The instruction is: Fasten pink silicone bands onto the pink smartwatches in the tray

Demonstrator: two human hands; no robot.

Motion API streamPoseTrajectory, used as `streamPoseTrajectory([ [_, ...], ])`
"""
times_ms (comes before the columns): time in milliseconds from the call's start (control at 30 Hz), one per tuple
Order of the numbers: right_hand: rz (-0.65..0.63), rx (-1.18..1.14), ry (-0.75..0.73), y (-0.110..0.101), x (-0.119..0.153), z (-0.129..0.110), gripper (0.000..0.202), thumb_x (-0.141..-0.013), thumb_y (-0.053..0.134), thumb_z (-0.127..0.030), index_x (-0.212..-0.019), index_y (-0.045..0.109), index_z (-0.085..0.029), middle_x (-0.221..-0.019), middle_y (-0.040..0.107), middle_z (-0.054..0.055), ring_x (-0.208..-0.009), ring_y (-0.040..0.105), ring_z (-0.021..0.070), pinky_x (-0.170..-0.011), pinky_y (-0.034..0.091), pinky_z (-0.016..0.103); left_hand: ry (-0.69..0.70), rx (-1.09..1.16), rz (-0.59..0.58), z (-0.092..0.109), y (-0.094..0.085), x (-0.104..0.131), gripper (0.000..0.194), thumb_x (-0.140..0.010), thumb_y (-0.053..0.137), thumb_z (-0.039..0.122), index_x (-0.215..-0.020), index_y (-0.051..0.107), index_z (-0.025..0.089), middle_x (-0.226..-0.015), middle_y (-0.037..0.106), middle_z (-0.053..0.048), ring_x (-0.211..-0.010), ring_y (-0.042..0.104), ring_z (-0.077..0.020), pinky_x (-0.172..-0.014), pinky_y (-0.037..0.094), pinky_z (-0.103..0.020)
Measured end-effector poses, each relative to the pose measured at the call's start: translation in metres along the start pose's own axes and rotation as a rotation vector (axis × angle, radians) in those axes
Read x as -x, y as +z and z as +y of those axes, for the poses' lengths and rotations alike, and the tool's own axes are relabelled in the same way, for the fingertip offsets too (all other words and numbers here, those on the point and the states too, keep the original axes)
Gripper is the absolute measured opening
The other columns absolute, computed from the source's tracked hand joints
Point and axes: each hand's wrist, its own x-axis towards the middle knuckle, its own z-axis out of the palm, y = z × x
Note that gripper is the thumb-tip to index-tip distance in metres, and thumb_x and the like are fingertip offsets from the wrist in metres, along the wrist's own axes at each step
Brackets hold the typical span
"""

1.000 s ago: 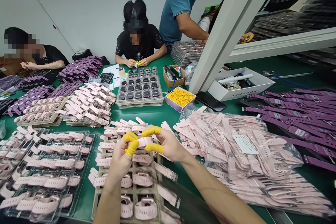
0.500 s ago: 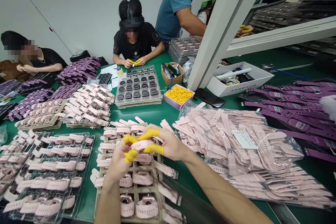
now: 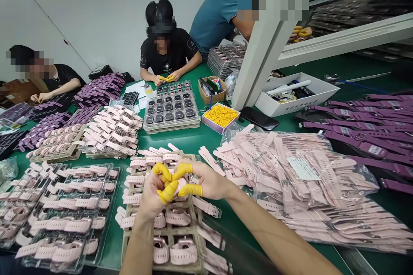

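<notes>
A pink watch strap (image 3: 180, 185) is pinched between my two hands, mostly covered by fingers in yellow finger cots. My left hand (image 3: 158, 189) grips it from the left, thumb and fingertips pressed together. From the right, my right hand (image 3: 200, 179) closes on the same strap. Whether a watch case is attached cannot be made out. Right below the hands lies a compartment tray (image 3: 167, 235) with pink-strapped watches in its cells. Loose pink straps with buckles (image 3: 208, 207) overlap the tray's right side.
Bagged pink straps (image 3: 290, 180) fill the right, with purple straps (image 3: 358, 137) beyond. Clear trays of pink watches (image 3: 74, 202) stand left. A box of yellow finger cots (image 3: 221, 115), a phone (image 3: 258, 119) and a white post (image 3: 261, 47) stand ahead. Co-workers sit and stand across the table.
My hands have drawn closer together, and my left fingers now cover more of the strap. The person in blue has leaned further right behind the post. The view has shifted slightly.
</notes>
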Motion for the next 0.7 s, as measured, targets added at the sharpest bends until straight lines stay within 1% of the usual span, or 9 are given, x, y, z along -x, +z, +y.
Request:
streamPoseTrajectory([
  [67,0.014,-0.024,0.019,0.001,0.000,0.002,0.042,-0.083,0.081,-0.056,-0.105,0.078,-0.021,-0.103,0.069,0.008,-0.098,0.063,0.0230,-0.094,0.050,0.040,0.042,0.059,0.021,-0.003,-0.003,-0.003,0.042,-0.074,0.092,0.032,-0.094,0.056,0.022,-0.064,0.061,0.007,-0.042,0.052,-0.0053,-0.035,0.039,-0.010],
  [167,0.045,-0.091,0.046,0.001,0.000,0.002,0.042,-0.082,0.082,-0.057,-0.103,0.079,-0.021,-0.103,0.070,0.007,-0.098,0.063,0.0224,-0.096,0.050,0.040,0.037,0.154,-0.067,-0.006,-0.005,-0.007,0.042,-0.079,0.087,0.046,-0.100,0.058,0.023,-0.068,0.067,0.004,-0.042,0.059,-0.0094,-0.034,0.045,-0.014],
  [200,0.048,-0.111,0.051,0.001,0.000,0.002,0.043,-0.081,0.082,-0.058,-0.102,0.079,-0.021,-0.102,0.070,0.007,-0.097,0.064,0.0221,-0.096,0.050,0.040,0.021,0.170,-0.101,-0.007,-0.005,-0.008,0.042,-0.080,0.086,0.047,-0.100,0.058,0.023,-0.068,0.068,0.004,-0.042,0.060,-0.0098,-0.034,0.045,-0.014],
  [267,0.041,-0.132,0.053,-0.001,0.000,0.000,0.046,-0.082,0.079,-0.061,-0.103,0.078,-0.020,-0.100,0.070,0.007,-0.095,0.063,0.0217,-0.094,0.051,0.039,-0.010,0.165,-0.133,-0.007,-0.004,-0.008,0.039,-0.081,0.086,0.042,-0.099,0.058,0.023,-0.067,0.067,0.004,-0.041,0.059,-0.0089,-0.034,0.044,-0.013],
  [400,0.010,-0.068,0.031,-0.002,-0.001,-0.002,0.047,-0.086,0.074,-0.064,-0.103,0.077,-0.020,-0.097,0.069,0.006,-0.093,0.062,0.0213,-0.092,0.051,0.039,-0.049,0.071,-0.113,0.000,0.002,-0.005,0.037,-0.080,0.088,0.032,-0.096,0.057,0.021,-0.066,0.066,0.005,-0.045,0.058,-0.0071,-0.038,0.042,-0.011],
  [500,-0.018,0.034,0.018,-0.001,-0.001,0.000,0.045,-0.086,0.074,-0.063,-0.104,0.076,-0.021,-0.098,0.068,0.007,-0.095,0.061,0.0221,-0.092,0.050,0.040,-0.043,0.039,-0.074,0.004,0.006,-0.003,0.036,-0.080,0.088,0.029,-0.094,0.055,0.022,-0.061,0.061,0.009,-0.042,0.049,-0.0032,-0.041,0.038,-0.009],
  [567,-0.028,0.095,0.018,-0.001,0.000,0.001,0.045,-0.087,0.074,-0.062,-0.105,0.075,-0.021,-0.098,0.067,0.007,-0.095,0.060,0.0225,-0.091,0.050,0.039,-0.025,0.023,-0.010,0.005,0.007,-0.002,0.037,-0.080,0.088,0.028,-0.094,0.054,0.022,-0.058,0.056,0.011,-0.040,0.043,-0.0014,-0.041,0.034,-0.009],
  [633,-0.009,0.116,0.023,-0.001,0.000,0.001,0.044,-0.086,0.075,-0.060,-0.106,0.075,-0.021,-0.100,0.068,0.007,-0.096,0.061,0.0228,-0.092,0.050,0.040,0.012,0.016,0.050,0.004,0.007,-0.002,0.040,-0.078,0.089,0.032,-0.098,0.055,0.022,-0.059,0.055,0.011,-0.042,0.043,-0.0023,-0.042,0.034,-0.010],
  [700,0.032,0.106,0.033,-0.003,0.000,0.000,0.042,-0.086,0.077,-0.058,-0.107,0.075,-0.021,-0.105,0.068,0.007,-0.101,0.063,0.0235,-0.095,0.050,0.041,0.065,0.025,0.074,0.004,0.007,-0.004,0.044,-0.078,0.088,0.041,-0.102,0.056,0.023,-0.064,0.058,0.009,-0.046,0.049,-0.0049,-0.044,0.039,-0.012],
])
